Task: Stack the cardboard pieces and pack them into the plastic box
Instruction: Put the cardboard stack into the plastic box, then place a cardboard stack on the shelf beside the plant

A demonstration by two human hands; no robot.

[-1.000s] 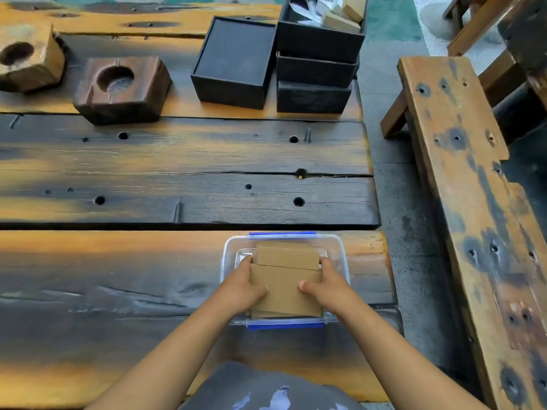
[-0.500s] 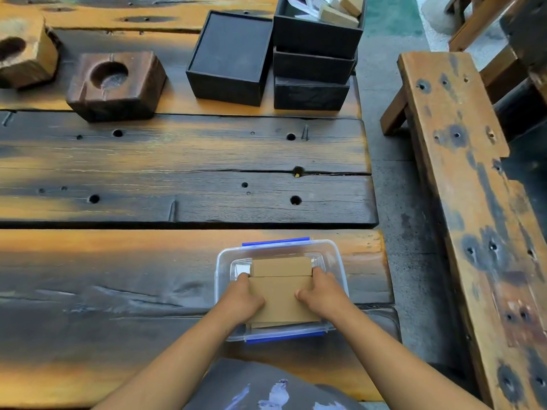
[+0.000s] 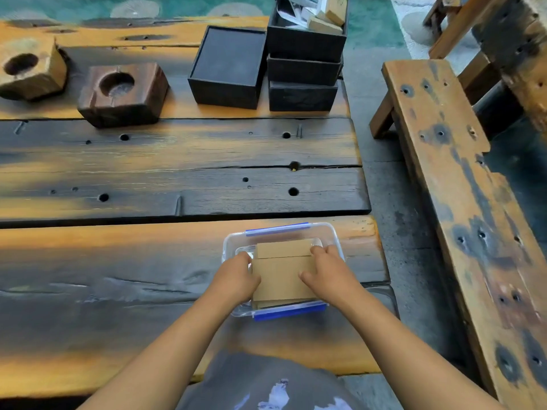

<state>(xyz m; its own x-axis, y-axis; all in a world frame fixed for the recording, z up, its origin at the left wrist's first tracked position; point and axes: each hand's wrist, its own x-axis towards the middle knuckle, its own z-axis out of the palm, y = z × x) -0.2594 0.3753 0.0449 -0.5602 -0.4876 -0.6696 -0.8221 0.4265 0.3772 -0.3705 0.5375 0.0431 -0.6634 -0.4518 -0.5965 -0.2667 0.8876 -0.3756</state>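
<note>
Down inside the box [image 3: 336, 238] the cardboard [image 3: 282, 276] is sitting as a stack, one piece poking out behind. Left hand [image 3: 236, 279] and right hand [image 3: 328, 273] are pinching its sides, fingers closed on it, probably squaring it to fit. The box is resting at the tabletop [image 3: 118, 261] edge. No writing is readable.

Bare forearms, grey garment [image 3: 266, 383] (white print on it).

The left hand [image 3: 236, 278] and right hand [image 3: 328, 275] hide the sides of the cardboard pieces [image 3: 282, 276].
</note>
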